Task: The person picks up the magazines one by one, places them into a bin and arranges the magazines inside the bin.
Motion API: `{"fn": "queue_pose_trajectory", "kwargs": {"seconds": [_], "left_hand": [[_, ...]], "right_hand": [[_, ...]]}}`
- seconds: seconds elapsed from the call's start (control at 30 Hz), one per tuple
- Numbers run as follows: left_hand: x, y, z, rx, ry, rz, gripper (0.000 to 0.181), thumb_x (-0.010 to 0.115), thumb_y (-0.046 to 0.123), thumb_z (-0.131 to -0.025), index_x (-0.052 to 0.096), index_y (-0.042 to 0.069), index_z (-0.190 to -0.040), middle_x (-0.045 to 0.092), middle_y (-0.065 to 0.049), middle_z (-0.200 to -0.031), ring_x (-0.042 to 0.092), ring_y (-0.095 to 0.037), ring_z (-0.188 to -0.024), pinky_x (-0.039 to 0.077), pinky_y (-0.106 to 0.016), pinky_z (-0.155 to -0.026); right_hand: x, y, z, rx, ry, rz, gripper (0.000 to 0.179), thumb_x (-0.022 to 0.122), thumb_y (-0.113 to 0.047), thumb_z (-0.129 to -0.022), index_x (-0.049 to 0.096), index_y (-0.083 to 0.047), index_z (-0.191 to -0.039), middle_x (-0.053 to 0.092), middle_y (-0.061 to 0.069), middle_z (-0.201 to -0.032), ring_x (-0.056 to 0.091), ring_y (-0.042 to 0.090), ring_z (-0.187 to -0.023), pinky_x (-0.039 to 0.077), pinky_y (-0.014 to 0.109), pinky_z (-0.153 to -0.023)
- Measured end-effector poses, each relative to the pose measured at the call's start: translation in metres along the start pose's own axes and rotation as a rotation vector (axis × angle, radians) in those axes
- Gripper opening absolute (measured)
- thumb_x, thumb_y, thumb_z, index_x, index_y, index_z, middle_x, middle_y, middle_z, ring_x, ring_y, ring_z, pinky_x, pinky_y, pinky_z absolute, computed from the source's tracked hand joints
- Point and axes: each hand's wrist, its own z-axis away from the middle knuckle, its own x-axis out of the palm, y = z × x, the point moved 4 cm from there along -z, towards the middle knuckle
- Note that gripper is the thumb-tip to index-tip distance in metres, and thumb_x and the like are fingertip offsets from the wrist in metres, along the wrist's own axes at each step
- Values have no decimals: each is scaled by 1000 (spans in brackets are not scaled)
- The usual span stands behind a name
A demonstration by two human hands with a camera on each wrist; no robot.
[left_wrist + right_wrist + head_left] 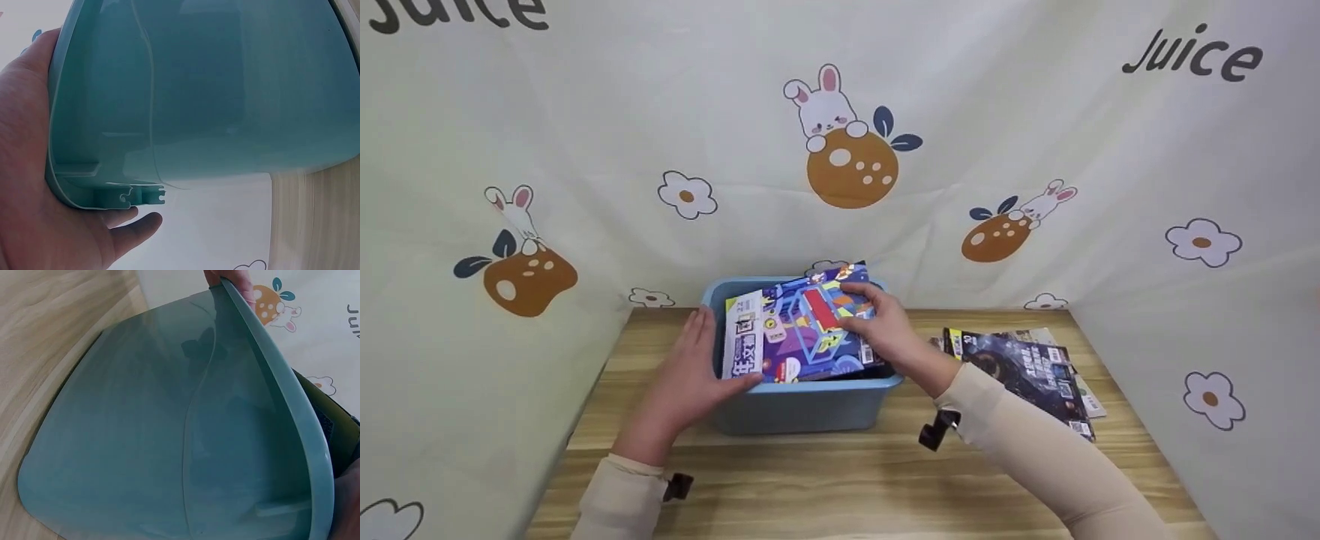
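A colourful purple-and-blue magazine [802,337] with a white strip lies tilted at the top of a blue plastic bin [799,409], its far right corner above the rim. My right hand [889,334] rests over the magazine's right edge, thumb and a finger on the cover. My left hand [690,375] lies at the bin's near left corner, its thumb along the front rim by the magazine and its fingers extended up the left side. In the left wrist view that hand [34,169] spans the bin's corner. Whatever lies under the magazine is mostly hidden.
More magazines [1027,375], a dark-covered one uppermost, lie in a loose pile right of the bin on the wooden table [840,480]. A printed cloth [750,135] with rabbits and oranges stands close behind and at both sides.
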Motion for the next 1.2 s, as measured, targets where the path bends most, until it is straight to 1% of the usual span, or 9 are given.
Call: {"fn": "queue_pose_trajectory", "kwargs": {"seconds": [0.13,0.43,0.7,0.87,0.97,1.03,1.07,1.13,1.2], "left_hand": [[-2,0,-1,-8,1,7,145,74,88,-83,3,4,-177,4,-23,-184,4,-47,-169,25,-74,-125],[-3,2,-4,0,10,17,142,76,85,-84,7,3,-177,5,-23,-184,5,-47,-169,29,-76,-122],[-2,1,-4,9,14,6,144,75,86,-83,6,1,-176,5,-25,-184,5,-48,-169,24,-73,-127],[-1,0,-3,9,4,3,146,74,89,-83,5,0,-176,3,-24,-184,3,-47,-169,22,-71,-128],[-1,0,-3,14,3,6,148,70,93,-81,3,0,-176,3,-25,-184,3,-47,-169,22,-72,-127],[-1,0,-2,18,6,7,150,67,96,-80,3,0,-176,3,-25,-184,4,-47,-169,22,-72,-127],[-1,0,-2,18,7,6,151,66,97,-79,3,0,-176,3,-25,-184,4,-47,-169,23,-72,-127],[0,0,-1,17,3,4,151,65,98,-79,3,0,-176,3,-24,-184,5,-47,-169,23,-72,-127],[1,-1,0,14,-2,8,151,66,97,-79,3,0,-176,3,-24,-184,5,-47,-169,23,-71,-128]], "right_hand": [[4,-2,-1,4,-8,21,59,83,-13,-99,65,-24,-154,52,15,-159,61,33,-134,58,45,-109],[9,-5,-1,-13,-4,31,59,84,-11,-97,66,-19,-152,57,15,-154,64,31,-129,59,42,-105],[10,-2,2,38,-21,54,60,83,-16,-100,62,-25,-156,53,14,-159,61,32,-134,58,44,-108],[12,-1,1,32,-19,42,64,83,-16,-99,59,-23,-158,58,15,-154,66,31,-126,61,41,-101],[13,-2,1,-12,-15,25,62,81,-16,-100,58,-16,-158,64,16,-143,71,29,-116,64,39,-93],[13,-3,1,-64,3,42,60,79,-17,-101,58,-12,-158,68,14,-132,70,23,-109,63,34,-88],[13,-3,1,-99,13,55,59,79,-16,-102,58,-10,-157,69,13,-125,68,21,-101,62,32,-82],[12,-6,3,-174,37,102,57,79,-13,-102,59,-5,-155,66,11,-111,62,18,-91,57,28,-75],[10,-9,6,-242,66,164,52,79,-10,-101,61,-3,-150,59,9,-101,56,16,-84,52,26,-71]]}}
